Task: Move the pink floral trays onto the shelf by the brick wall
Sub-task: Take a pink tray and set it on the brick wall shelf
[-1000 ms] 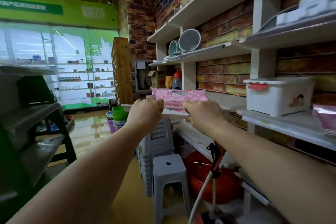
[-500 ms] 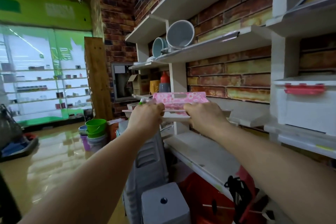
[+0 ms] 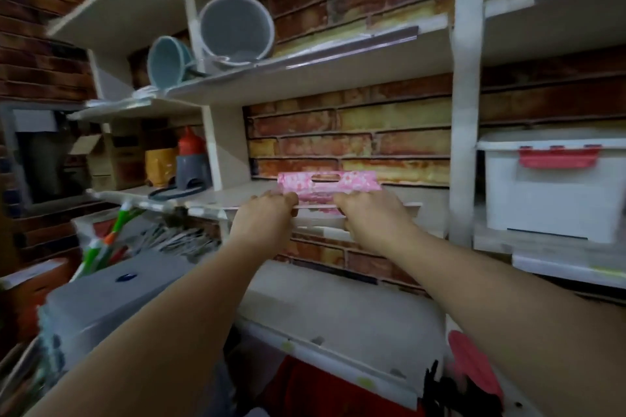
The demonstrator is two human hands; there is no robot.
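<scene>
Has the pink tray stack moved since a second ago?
Yes. The pink tray stack has gone forward, from out in the aisle to over the shelf edge, close to the brick wall.

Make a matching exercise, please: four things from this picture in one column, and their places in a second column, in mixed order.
Things:
1. pink floral trays
2. grey bucket
3. white storage box
4. red bottle

Places:
A. right bay, behind the white post
B. held by left hand and right hand
C. upper shelf, on its side
D. left bay, beside cardboard boxes

Pairs: 1-B, 2-C, 3-A, 4-D
</scene>
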